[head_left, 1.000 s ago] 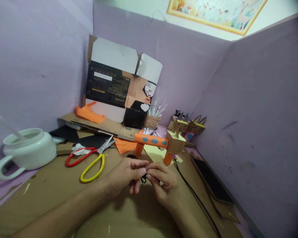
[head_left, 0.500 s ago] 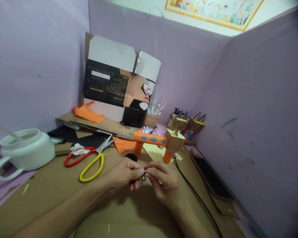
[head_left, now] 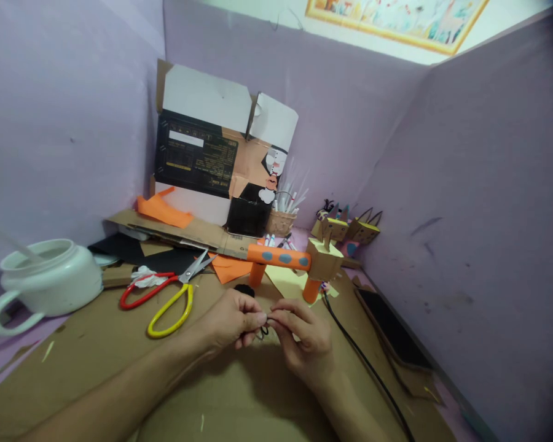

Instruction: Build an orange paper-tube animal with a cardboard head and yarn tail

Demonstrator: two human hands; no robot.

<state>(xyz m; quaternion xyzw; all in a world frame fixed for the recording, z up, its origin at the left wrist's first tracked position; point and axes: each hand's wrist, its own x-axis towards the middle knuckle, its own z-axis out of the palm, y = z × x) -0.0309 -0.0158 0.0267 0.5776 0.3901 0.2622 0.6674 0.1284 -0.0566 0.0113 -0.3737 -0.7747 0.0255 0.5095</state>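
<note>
Pinches a looped black cord (head_left: 265, 331) between the fingertips of left hand (head_left: 234, 320) and right hand (head_left: 306, 334), close together above the cardboard sheet (head_left: 203, 387). Shows a dark round piece (head_left: 244, 289) just beyond, near a spotted orange figure (head_left: 281, 258); farther left, open scissors (head_left: 187, 279); farther right, a black cable (head_left: 362, 360).

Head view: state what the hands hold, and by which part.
A thin black cord, pinched in the fingertips of the left hand and right hand; the fingers hide which part.
</note>
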